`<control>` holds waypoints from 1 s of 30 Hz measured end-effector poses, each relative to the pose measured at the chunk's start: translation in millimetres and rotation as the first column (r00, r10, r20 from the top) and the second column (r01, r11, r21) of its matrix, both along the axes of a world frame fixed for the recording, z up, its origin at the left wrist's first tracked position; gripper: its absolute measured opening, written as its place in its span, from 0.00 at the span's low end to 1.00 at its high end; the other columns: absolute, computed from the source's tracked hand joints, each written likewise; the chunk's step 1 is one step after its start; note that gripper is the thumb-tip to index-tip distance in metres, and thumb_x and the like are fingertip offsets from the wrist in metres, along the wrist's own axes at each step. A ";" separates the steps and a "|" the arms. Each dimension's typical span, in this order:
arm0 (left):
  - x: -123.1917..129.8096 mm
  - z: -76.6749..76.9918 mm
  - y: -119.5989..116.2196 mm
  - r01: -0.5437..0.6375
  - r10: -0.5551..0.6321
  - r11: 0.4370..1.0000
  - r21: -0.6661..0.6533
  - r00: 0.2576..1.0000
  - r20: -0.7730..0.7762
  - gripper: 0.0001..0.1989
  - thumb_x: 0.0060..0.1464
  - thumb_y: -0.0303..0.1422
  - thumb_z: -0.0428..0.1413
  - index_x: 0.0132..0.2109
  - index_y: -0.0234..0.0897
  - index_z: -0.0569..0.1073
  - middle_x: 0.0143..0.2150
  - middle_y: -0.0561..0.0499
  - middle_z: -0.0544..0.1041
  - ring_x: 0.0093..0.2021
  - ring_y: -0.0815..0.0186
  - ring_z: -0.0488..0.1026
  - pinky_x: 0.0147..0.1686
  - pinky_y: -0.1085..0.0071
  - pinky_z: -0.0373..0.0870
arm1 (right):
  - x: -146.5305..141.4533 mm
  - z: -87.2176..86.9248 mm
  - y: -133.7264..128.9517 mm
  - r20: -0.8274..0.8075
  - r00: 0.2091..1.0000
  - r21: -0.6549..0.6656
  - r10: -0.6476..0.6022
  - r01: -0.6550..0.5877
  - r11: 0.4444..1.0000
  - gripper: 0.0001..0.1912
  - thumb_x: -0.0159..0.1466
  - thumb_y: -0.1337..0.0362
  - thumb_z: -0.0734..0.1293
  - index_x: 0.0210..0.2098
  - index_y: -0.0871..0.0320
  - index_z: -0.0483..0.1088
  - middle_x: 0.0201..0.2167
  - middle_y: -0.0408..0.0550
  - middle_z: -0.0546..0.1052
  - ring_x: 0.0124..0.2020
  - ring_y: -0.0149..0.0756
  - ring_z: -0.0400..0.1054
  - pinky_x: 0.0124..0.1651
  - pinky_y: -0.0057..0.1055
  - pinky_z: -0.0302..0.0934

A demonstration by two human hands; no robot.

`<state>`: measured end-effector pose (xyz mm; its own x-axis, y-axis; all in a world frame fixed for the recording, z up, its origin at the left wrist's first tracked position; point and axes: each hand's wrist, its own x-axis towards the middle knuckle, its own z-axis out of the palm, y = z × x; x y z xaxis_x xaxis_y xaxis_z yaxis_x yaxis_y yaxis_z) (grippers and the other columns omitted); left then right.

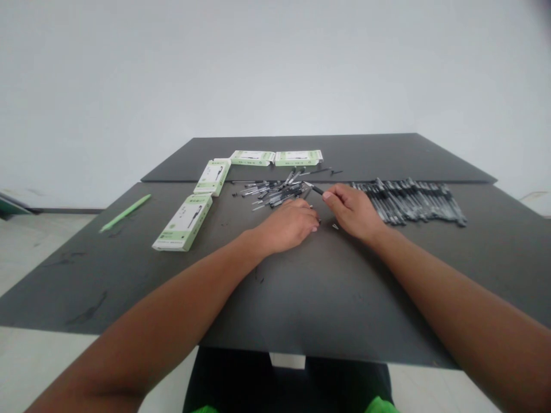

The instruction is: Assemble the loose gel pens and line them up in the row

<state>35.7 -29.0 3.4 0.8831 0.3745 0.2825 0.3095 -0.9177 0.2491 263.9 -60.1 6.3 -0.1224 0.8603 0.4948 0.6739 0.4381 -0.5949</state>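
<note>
My right hand (352,209) pinches a pen (316,189) with a black grip between thumb and fingers. The pen points up and left, its pale tip over the loose pile. Close beside it, my left hand (290,225) is closed with the fingers curled down. A small dark end shows at its fingertips, but what it holds is mostly hidden. Just beyond my left hand lies a jumbled pile of clear and black pen parts (269,192). Right of my right hand, many pens (408,201) lie side by side in a dense row.
Green-and-white pen boxes (185,222) form a bent line at the left and back, including a far box (298,158). A light green pen (125,213) lies far left. Small white bits (335,226) sit below my right hand. A seam crosses the grey table (301,310).
</note>
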 end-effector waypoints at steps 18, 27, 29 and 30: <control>-8.9 -6.2 8.0 -0.261 0.308 0.946 -0.192 0.908 0.284 0.15 0.69 0.26 0.55 0.59 0.37 0.77 0.54 0.42 0.80 0.55 0.57 0.78 0.60 0.57 0.75 | -2.9 1.7 -2.3 -0.009 1.000 -0.063 0.014 -0.015 0.998 0.17 0.76 0.52 0.63 0.34 0.54 0.72 0.28 0.46 0.75 0.32 0.41 0.69 0.39 0.37 0.59; -10.4 3.9 14.8 0.090 0.781 0.489 -0.868 0.398 0.481 0.06 0.63 0.29 0.63 0.47 0.35 0.77 0.35 0.51 0.79 0.32 0.69 0.75 0.34 0.72 0.72 | -4.5 3.4 -5.8 0.002 0.999 -0.075 0.038 -0.038 0.996 0.17 0.76 0.51 0.64 0.34 0.54 0.71 0.28 0.45 0.76 0.31 0.40 0.68 0.37 0.37 0.58; -10.4 7.4 12.9 0.217 0.811 0.416 -0.883 0.352 0.468 0.07 0.61 0.30 0.66 0.45 0.34 0.77 0.33 0.52 0.77 0.31 0.70 0.75 0.33 0.73 0.72 | -5.3 4.0 -6.7 -0.001 0.998 -0.075 0.061 -0.060 0.995 0.17 0.76 0.51 0.64 0.34 0.53 0.71 0.28 0.45 0.77 0.31 0.40 0.68 0.37 0.37 0.58; -10.3 8.7 11.8 0.251 0.819 0.394 -0.884 0.342 0.462 0.08 0.60 0.30 0.67 0.45 0.34 0.77 0.32 0.52 0.77 0.30 0.70 0.75 0.33 0.73 0.72 | -5.6 4.3 -7.0 -0.001 0.998 -0.072 0.070 -0.070 0.995 0.17 0.76 0.51 0.64 0.34 0.53 0.72 0.28 0.46 0.77 0.31 0.40 0.68 0.37 0.37 0.58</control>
